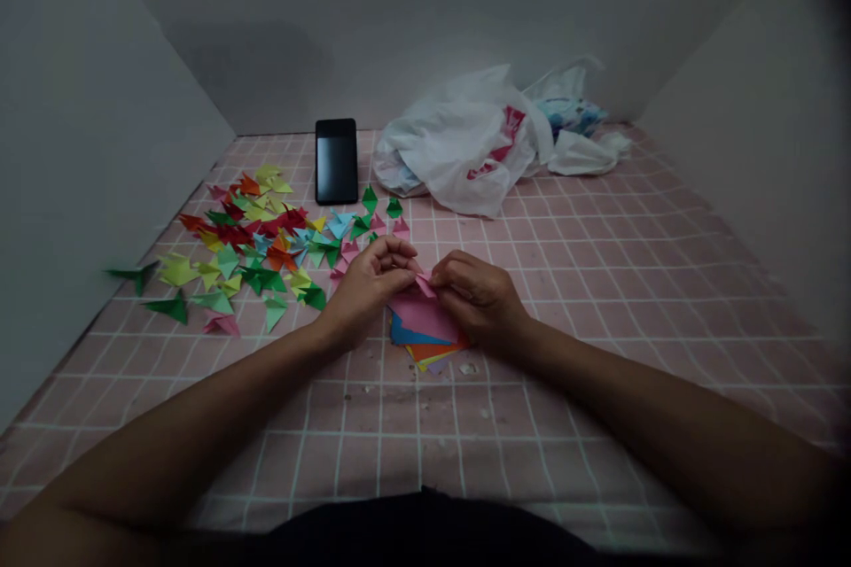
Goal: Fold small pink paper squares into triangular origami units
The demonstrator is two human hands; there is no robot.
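A small folded piece of pink paper (425, 285) is pinched between my two hands. My left hand (372, 283) grips its left side between thumb and fingers. From the other side my right hand (480, 294) holds it with the fingertips, the other fingers curled in. Right below lies a fanned stack of coloured paper sheets (420, 328), pink on top, with blue, orange and yellow edges showing. My right hand covers part of the stack. Left of my left hand spreads a heap of folded paper pieces (259, 235) in green, red, yellow, blue and pink.
A black phone (336, 161) lies behind the heap. White plastic bags (465, 137) with red print sit at the back, beside a crumpled white wrapper (583, 152). Small scraps (469, 368) dot the pink checked cloth (598, 283). Grey walls (425, 9) enclose three sides.
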